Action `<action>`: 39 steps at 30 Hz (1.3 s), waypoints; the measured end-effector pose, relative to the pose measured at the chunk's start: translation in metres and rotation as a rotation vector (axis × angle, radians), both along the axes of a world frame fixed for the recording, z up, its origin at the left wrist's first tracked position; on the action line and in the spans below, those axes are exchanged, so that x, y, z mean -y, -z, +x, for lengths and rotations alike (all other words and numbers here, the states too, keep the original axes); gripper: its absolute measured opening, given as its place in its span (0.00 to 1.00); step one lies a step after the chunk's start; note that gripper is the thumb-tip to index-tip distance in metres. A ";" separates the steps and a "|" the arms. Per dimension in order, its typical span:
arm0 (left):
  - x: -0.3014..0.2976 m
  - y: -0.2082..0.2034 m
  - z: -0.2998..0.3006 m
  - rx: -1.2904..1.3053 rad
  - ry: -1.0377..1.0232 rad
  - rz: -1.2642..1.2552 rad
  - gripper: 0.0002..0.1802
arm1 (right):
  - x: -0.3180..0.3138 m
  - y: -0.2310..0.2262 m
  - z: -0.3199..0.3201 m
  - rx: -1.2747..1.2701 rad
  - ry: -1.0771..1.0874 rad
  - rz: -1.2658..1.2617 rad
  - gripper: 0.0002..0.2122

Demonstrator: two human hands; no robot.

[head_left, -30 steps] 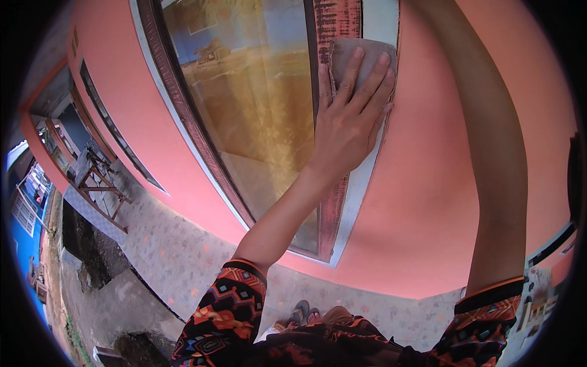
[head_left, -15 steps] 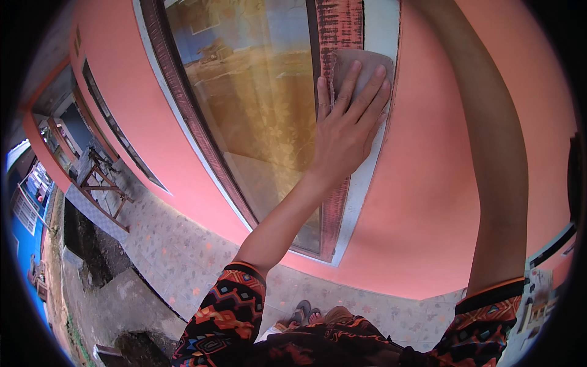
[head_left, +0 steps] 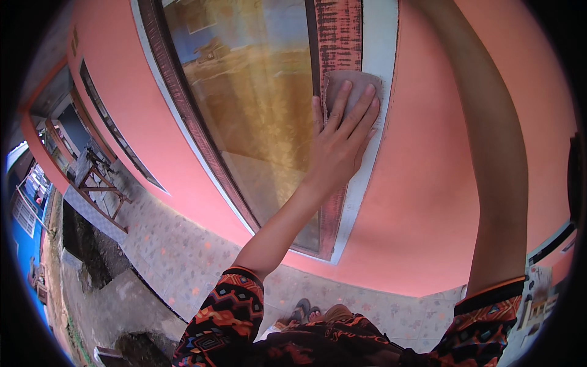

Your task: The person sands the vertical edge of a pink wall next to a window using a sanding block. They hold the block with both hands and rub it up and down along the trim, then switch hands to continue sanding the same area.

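Note:
My left hand [head_left: 338,145] lies with its fingers spread over a worn grey-brown sheet of sandpaper [head_left: 359,78], pressing it against the right upright of the window frame [head_left: 340,40]. That upright has reddish wood with dark, patchy streaks, and a pale blue border [head_left: 378,46] runs along its right side. The sheet spans part of both the wood and the border. To the left of the hand is the window glass [head_left: 257,110], with a yellowish patterned curtain behind it and reflections. My right forearm [head_left: 498,159] reaches up along the wall; its hand is beyond the top of the view.
The pink wall [head_left: 422,202] surrounds the window. Below is a patterned tile floor [head_left: 183,244], where my sandalled feet [head_left: 304,312] stand. A wooden stand [head_left: 101,183] is farther off on the left, next to a drop-off toward a ditch [head_left: 92,251].
My left hand has slid down the window frame with the sandpaper, exposing more of the streaked wood above it. The right arm has hardly moved.

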State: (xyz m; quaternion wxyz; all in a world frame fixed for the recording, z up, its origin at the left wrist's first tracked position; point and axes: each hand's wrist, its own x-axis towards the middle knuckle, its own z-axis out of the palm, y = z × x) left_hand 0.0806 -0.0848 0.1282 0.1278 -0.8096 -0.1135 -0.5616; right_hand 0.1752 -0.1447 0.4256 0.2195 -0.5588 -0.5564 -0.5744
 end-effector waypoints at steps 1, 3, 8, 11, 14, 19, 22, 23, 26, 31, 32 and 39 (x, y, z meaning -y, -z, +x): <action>0.000 0.003 -0.002 -0.002 -0.004 -0.008 0.27 | 0.002 -0.002 0.000 0.044 -0.025 0.024 0.06; 0.002 -0.001 -0.002 0.022 -0.008 0.005 0.27 | 0.000 0.000 0.004 0.119 -0.088 0.066 0.06; 0.012 -0.048 0.013 0.055 0.070 0.068 0.26 | -0.005 -0.001 0.007 0.175 -0.046 0.141 0.08; 0.010 -0.047 0.014 0.065 0.057 0.068 0.26 | -0.005 0.001 0.011 0.205 -0.112 0.172 0.10; 0.001 -0.023 0.003 0.051 0.006 0.027 0.25 | 0.001 0.005 0.007 0.130 -0.076 0.106 0.10; 0.010 -0.054 0.009 0.061 0.065 0.059 0.24 | -0.001 0.001 0.008 0.164 -0.091 0.118 0.11; 0.010 -0.071 0.015 0.077 0.088 0.113 0.24 | -0.005 0.000 0.014 0.182 -0.149 0.148 0.11; 0.009 -0.066 0.012 0.070 0.077 0.082 0.24 | -0.005 0.001 0.012 0.142 -0.141 0.109 0.10; 0.003 -0.037 0.000 0.047 0.013 0.025 0.24 | 0.008 0.001 -0.004 -0.037 -0.104 -0.063 0.09; 0.007 -0.041 0.003 0.057 0.010 0.045 0.25 | -0.003 0.001 0.014 0.191 -0.111 0.145 0.06; 0.009 -0.052 0.008 0.069 0.023 0.073 0.25 | -0.003 -0.001 0.014 0.192 -0.100 0.144 0.05; 0.001 -0.040 0.003 0.065 -0.026 0.048 0.25 | 0.025 0.003 -0.028 -0.113 -0.061 -0.168 0.06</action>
